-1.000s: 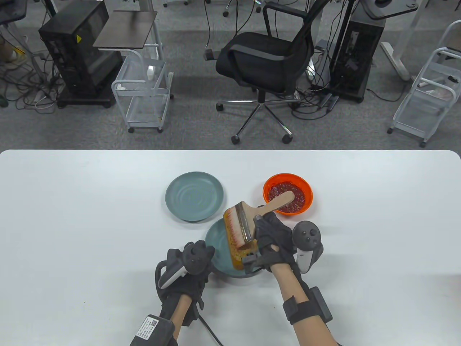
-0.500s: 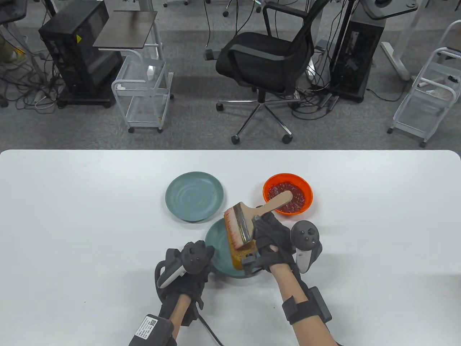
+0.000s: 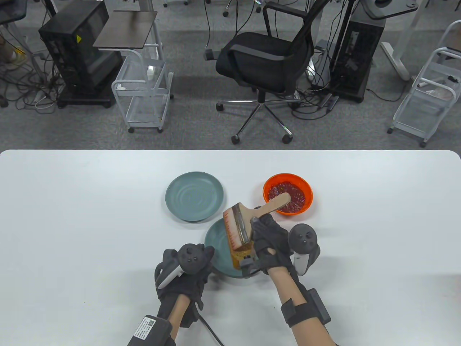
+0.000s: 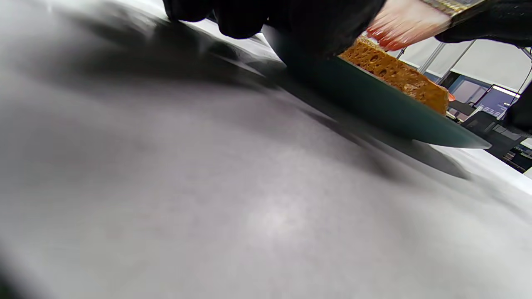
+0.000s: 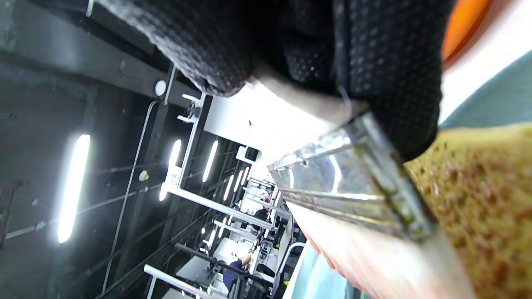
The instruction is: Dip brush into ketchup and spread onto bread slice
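My right hand grips the wooden handle of a wide brush, its red-stained bristles lying across the bread slice. The bread sits on the near teal plate. My left hand holds that plate's near-left rim. The left wrist view shows the bread on the plate with the bristles on top. The right wrist view shows my fingers around the brush's metal band, next to the bread. An orange bowl of ketchup stands behind my right hand.
A second teal plate lies to the left of the ketchup bowl. The white table spreads wide on both sides. An office chair and carts stand on the floor beyond the far edge.
The brush and my right hand have slid slightly toward me and to the left over the bread. My left hand stays at the plate's rim.
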`<state>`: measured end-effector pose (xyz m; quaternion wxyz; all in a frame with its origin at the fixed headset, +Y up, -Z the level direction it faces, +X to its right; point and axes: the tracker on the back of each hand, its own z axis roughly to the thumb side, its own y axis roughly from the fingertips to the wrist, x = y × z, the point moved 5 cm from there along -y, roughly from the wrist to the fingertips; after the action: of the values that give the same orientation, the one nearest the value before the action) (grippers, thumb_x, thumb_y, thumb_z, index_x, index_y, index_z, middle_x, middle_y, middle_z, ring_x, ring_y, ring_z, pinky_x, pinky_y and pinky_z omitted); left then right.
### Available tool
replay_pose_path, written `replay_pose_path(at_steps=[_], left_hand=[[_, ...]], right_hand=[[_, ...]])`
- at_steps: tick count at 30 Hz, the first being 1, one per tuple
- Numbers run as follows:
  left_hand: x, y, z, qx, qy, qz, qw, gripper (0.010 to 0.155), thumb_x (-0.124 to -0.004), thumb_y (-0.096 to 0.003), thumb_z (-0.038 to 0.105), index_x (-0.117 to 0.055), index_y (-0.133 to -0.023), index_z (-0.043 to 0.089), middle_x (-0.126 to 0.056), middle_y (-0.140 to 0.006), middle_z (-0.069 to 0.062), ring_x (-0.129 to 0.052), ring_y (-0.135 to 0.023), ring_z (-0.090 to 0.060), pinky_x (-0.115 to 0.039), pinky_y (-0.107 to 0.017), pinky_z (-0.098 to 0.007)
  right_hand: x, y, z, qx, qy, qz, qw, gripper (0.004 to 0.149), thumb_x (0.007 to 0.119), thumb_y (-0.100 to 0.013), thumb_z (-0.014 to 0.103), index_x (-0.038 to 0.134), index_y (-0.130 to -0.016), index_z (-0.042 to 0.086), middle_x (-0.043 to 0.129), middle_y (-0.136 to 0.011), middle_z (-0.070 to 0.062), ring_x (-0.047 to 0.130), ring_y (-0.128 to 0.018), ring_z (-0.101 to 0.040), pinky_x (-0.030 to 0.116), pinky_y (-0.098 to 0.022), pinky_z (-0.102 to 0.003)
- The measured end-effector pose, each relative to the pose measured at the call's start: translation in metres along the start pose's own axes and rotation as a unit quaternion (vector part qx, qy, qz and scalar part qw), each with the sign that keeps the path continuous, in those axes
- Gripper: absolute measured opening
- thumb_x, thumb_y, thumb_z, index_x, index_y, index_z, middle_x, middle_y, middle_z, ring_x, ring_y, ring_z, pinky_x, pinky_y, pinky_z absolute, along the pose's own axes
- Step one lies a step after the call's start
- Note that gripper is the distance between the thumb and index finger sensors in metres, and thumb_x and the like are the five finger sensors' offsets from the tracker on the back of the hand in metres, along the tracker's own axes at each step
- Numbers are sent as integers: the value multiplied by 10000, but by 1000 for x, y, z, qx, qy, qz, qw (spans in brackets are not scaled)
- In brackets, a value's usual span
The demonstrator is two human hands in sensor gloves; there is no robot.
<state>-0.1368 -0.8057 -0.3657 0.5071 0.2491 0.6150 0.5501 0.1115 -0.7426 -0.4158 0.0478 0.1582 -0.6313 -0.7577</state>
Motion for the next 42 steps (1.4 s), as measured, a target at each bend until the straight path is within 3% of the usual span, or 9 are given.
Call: replay_pose_path(at_steps=[9, 16, 18, 24, 28, 31, 34, 37, 42], left_hand=[[0, 0, 0, -1, 1, -3, 1000, 519, -654, -636, 349, -541, -1128, 229, -480, -1177, -164, -416, -1076, -459, -395, -708, -593], [-1, 1, 0, -3, -2, -5, 1000, 524, -648, -639, 346, -517, -1133, 231, -486, -1177, -165, -409, -1079, -453, -418, -707, -604], [-3, 1, 1, -4, -5, -9, 1000, 528, -641, -641, 343, -499, -1136, 226, -473, -1178, -173, -399, -1079, -456, -420, -706, -608], [-4, 0, 2, -3, -7, -13, 1000, 529, -634, -644, 334, -479, -1138, 222, -471, -1176, -176, -394, -1076, -454, -416, -707, -605], [-4, 1, 2, -2, -8, -15, 1000, 528, -626, -646, 333, -470, -1139, 226, -474, -1175, -170, -391, -1077, -444, -411, -708, -600], [-4, 1, 2, -3, -10, -16, 1000, 529, -619, -648, 328, -457, -1141, 221, -471, -1175, -171, -386, -1077, -444, -407, -712, -597], [-4, 1, 1, -5, -8, -19, 1000, 532, -622, -649, 329, -454, -1141, 220, -468, -1177, -165, -384, -1081, -433, -404, -716, -590], [-4, 1, 1, -6, -7, -21, 1000, 531, -621, -650, 328, -451, -1142, 223, -466, -1177, -160, -381, -1082, -428, -401, -718, -586], [-5, 1, 1, -3, -12, -21, 1000, 530, -620, -650, 330, -446, -1142, 231, -466, -1176, -151, -382, -1082, -422, -401, -719, -584]], right_hand=[[-43, -8, 3, -34, 71, -75, 994, 505, 823, -514, 188, 718, -934, -73, 808, -791, -370, 1036, -583, -490, 972, -343, -458], [4, 0, -6, 25, -18, 5, 1000, 506, 825, -515, 174, 716, -937, -83, 797, -795, -384, 1024, -587, -508, 961, -344, -475], [1, 0, -5, 18, 6, -3, 1000, 506, 828, -513, 174, 721, -933, -88, 804, -788, -385, 1029, -581, -506, 965, -339, -473], [-46, -7, 5, -34, 96, -82, 991, 503, 826, -511, 191, 729, -924, -80, 825, -772, -370, 1049, -567, -478, 982, -328, -446], [-27, -5, -6, 15, 3, -41, 999, 505, 823, -518, 186, 717, -936, -76, 807, -791, -373, 1033, -587, -489, 968, -346, -460], [-4, -1, -13, 48, -3, -6, 999, 504, 823, -516, 187, 720, -936, -73, 810, -790, -372, 1035, -583, -489, 970, -343, -458], [-12, -4, -14, 60, -19, -22, 998, 503, 828, -515, 174, 724, -934, -83, 808, -787, -383, 1030, -583, -502, 964, -341, -473], [-35, -8, -9, 5, 80, -64, 995, 504, 826, -510, 196, 736, -924, -77, 833, -769, -365, 1057, -562, -468, 987, -327, -438], [-25, -5, -8, 15, -3, -47, 999, 502, 824, -514, 195, 726, -932, -66, 823, -783, -359, 1048, -577, -470, 981, -340, -443]])
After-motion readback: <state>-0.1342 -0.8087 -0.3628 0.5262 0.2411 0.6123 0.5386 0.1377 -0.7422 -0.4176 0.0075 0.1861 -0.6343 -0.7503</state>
